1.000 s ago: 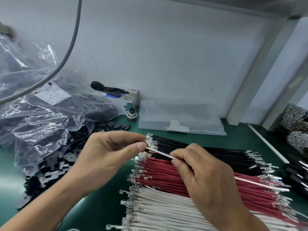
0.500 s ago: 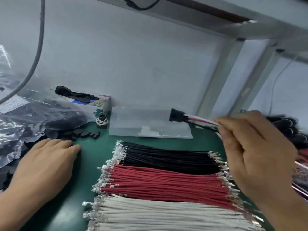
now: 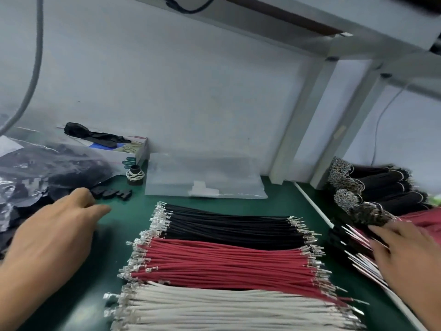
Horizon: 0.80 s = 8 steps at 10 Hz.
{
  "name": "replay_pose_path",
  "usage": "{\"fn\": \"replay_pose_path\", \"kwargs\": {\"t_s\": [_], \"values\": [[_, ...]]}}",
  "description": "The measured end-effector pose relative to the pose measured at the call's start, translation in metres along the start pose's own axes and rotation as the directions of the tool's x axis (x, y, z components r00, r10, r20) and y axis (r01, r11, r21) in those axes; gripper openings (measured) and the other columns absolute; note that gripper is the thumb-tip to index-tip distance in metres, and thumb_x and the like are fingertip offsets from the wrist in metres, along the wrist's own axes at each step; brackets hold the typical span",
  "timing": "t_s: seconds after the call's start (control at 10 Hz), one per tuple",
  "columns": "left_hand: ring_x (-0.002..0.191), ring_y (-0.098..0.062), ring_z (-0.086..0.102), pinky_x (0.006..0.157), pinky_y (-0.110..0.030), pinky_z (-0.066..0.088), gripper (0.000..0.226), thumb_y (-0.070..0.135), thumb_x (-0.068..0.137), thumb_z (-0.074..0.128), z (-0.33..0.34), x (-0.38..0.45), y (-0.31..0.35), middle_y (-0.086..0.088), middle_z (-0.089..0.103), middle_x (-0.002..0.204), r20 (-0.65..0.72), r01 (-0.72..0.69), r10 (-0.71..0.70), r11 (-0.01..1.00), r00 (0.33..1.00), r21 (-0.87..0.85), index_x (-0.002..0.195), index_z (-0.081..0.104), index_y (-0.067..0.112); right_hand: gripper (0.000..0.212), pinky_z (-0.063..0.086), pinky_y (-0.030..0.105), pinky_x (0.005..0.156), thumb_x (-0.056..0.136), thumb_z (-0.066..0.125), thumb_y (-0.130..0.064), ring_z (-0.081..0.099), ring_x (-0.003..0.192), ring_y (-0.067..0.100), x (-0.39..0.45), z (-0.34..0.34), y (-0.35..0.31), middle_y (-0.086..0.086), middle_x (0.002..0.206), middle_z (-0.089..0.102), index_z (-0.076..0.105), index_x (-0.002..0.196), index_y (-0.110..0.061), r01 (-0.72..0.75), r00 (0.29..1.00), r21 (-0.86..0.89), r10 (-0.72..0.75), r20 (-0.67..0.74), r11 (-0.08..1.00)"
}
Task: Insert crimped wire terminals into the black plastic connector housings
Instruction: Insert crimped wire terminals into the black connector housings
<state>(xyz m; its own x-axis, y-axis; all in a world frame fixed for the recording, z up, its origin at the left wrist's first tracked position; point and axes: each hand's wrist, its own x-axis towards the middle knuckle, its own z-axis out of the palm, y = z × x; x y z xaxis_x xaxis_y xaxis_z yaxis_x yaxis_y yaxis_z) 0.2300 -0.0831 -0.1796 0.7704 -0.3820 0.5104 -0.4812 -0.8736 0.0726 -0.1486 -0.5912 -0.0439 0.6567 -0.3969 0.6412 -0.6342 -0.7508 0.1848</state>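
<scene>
Three rows of crimped wires lie side by side on the green mat: black wires (image 3: 229, 226), red wires (image 3: 226, 263) and white wires (image 3: 229, 309). Loose black connector housings (image 3: 112, 193) sit at the left, near the plastic bag. My left hand (image 3: 51, 237) reaches over the mat towards those housings with its fingers extended and holds nothing. My right hand (image 3: 410, 261) hovers with spread fingers over a pile of finished wire assemblies (image 3: 358, 242) at the right and holds nothing.
A large clear bag of black housings (image 3: 35, 173) fills the left. A small box (image 3: 128, 151), a rubber-band spool (image 3: 134, 174) and a flat clear bag (image 3: 205, 177) stand at the back. Bundles of black wire (image 3: 381, 187) are stacked at the far right.
My right hand has let go of the finished connector with its wires and dropped lower over the pile at the right. My left hand has moved forward towards the loose housings.
</scene>
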Motion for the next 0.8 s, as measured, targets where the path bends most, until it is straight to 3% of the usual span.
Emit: {"fn": "replay_pose_path", "kwargs": {"t_s": [0.1,0.2,0.3,0.4,0.5,0.6,0.8], "values": [[0.075,-0.014,0.042,0.059,-0.031,0.04,0.04,0.053,0.096,0.022,-0.01,0.01,0.005,0.013,0.044,0.099,0.075,0.032,-0.024,0.994,0.997,-0.109,0.117,0.052,0.037,0.017,0.044,0.024,0.068,0.092,0.063,-0.024,0.059,0.084,0.019,0.022,-0.032,-0.067,-0.005,0.094,0.063,0.079,0.097,-0.02,0.067,0.995,0.318,-0.04,-0.092,0.946],[0.08,-0.022,0.054,0.062,-0.044,0.052,0.024,0.052,0.098,0.046,-0.025,0.002,0.017,0.013,0.044,0.1,-0.003,-0.086,0.087,0.973,0.996,-0.215,0.114,0.055,0.036,0.012,0.043,0.018,0.077,0.091,0.071,-0.025,0.057,0.086,-0.002,0.043,-0.05,-0.148,-0.022,0.091,0.061,0.077,0.097,-0.034,0.17,0.968,0.616,-0.247,0.042,0.769],[0.077,-0.018,0.058,0.059,-0.043,0.054,0.029,0.057,0.096,0.05,-0.053,0.001,0.041,0.02,0.044,0.102,-0.131,-0.142,0.117,0.969,0.984,-0.201,0.114,0.058,0.036,0.017,0.046,0.023,0.085,0.092,0.069,-0.032,0.056,0.093,-0.002,0.057,-0.046,-0.222,-0.021,0.098,0.063,0.076,0.108,-0.035,0.22,0.871,0.7,-0.46,0.172,0.68],[0.071,-0.014,0.06,0.054,-0.039,0.053,0.024,0.049,0.095,0.058,-0.094,-0.007,0.071,0.02,0.049,0.102,-0.225,-0.169,0.11,0.95,0.968,-0.262,0.114,0.063,0.036,0.027,0.049,0.035,0.099,0.095,0.065,-0.036,0.062,0.113,0.011,0.063,-0.034,-0.269,-0.011,0.121,0.07,0.072,0.12,-0.031,0.152,0.767,0.723,-0.541,0.344,0.674],[0.064,-0.021,0.063,0.051,-0.039,0.055,0.032,0.027,0.087,0.075,-0.116,-0.009,0.092,0.009,0.058,0.099,-0.308,-0.165,0.064,0.936,0.949,-0.312,0.118,0.074,0.021,0.018,0.052,0.033,0.09,0.093,0.067,-0.035,0.065,0.104,0.01,0.065,-0.026,-0.283,-0.014,0.113,0.072,0.076,0.109,-0.032,0.127,0.756,0.712,-0.532,0.382,0.691],[0.06,-0.02,0.063,0.057,-0.036,0.055,0.03,0.011,0.077,0.086,-0.124,-0.011,0.1,0.003,0.064,0.093,-0.29,-0.138,0.028,0.92,0.957,-0.367,0.106,0.081,0.011,0.007,0.046,0.029,0.077,0.091,0.069,-0.032,0.06,0.088,0.005,0.065,-0.022,-0.284,-0.019,0.091,0.065,0.075,0.093,-0.033,0.165,0.782,0.71,-0.53,0.33,0.685],[0.073,0.0,0.068,0.07,-0.008,0.052,0.024,0.004,0.072,0.089,-0.123,-0.016,0.11,0.014,0.07,0.088,-0.194,-0.088,-0.037,0.799,0.98,-0.595,0.09,0.079,0.016,0.01,0.049,0.03,0.084,0.095,0.065,-0.034,0.06,0.094,0.005,0.059,-0.019,-0.283,-0.019,0.098,0.064,0.072,0.101,-0.035,0.183,0.778,0.752,-0.561,0.283,0.633]]}}
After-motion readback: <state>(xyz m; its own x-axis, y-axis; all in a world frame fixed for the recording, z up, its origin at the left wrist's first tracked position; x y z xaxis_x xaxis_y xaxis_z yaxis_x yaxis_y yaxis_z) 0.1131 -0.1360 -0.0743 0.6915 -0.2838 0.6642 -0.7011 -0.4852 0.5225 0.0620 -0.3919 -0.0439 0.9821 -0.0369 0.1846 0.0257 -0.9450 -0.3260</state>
